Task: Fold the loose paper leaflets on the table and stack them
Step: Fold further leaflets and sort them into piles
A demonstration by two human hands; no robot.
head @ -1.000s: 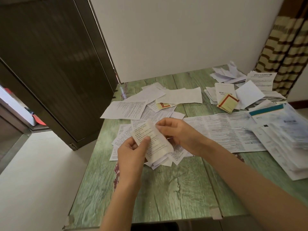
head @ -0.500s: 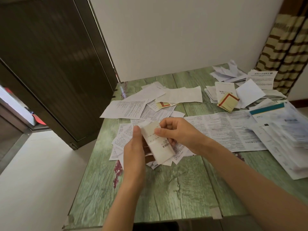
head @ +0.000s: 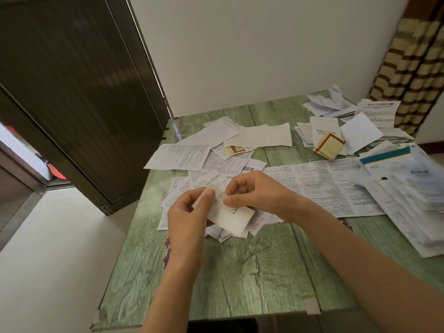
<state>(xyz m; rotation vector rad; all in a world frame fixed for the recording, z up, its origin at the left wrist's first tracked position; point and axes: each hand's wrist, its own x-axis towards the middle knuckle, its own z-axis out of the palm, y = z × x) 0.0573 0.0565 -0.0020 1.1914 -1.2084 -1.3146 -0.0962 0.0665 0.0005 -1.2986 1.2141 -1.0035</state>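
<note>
Both hands (head: 189, 212) pinch folded white leaflet (head: 230, 216)

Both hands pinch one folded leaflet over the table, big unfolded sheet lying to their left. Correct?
Wrong on the side. In the head view the left hand and right hand do pinch the folded leaflet over the table, but the big unfolded sheet lies to their right.

leaflet (head: 232, 218) now folded narrower, left hand (head: 187, 218) moved up beside right hand (head: 257, 193)
</note>
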